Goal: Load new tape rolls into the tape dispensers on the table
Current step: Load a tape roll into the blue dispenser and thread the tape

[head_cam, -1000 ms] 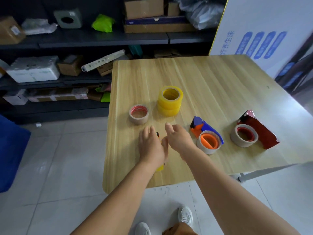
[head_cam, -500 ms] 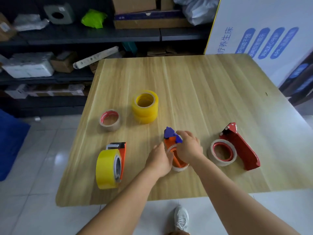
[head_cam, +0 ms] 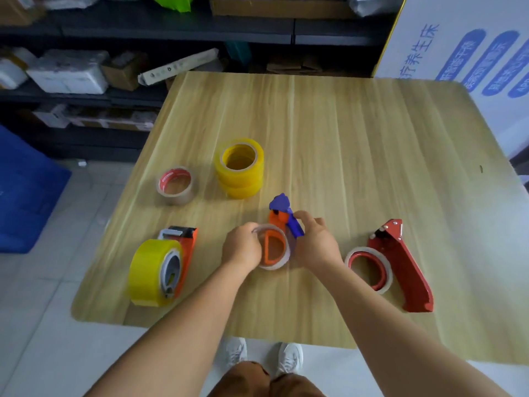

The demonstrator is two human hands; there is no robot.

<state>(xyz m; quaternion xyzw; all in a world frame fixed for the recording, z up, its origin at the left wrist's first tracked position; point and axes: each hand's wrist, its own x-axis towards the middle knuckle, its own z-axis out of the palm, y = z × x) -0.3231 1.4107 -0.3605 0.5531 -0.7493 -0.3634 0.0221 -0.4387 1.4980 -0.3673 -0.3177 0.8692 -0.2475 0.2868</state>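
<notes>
Clear roll [head_cam: 273,249] on orange-blue dispenser [head_cam: 282,222], right between the hands | left hand [head_cam: 242,247] curls round the roll's left rim | right hand [head_cam: 313,240] pinches the blue handle | red dispenser [head_cam: 400,265] well right of the right hand | yellow dispenser [head_cam: 160,269] left of the left hand

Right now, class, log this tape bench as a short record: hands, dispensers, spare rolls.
left hand: grips the near-empty roll on the blue-and-orange dispenser
right hand: holds that dispenser's blue handle
orange dispenser: loaded with a full yellow roll, near left
red dispenser: near right, carrying a thin roll
spare rolls: yellow stack; brown roll to its left
</notes>
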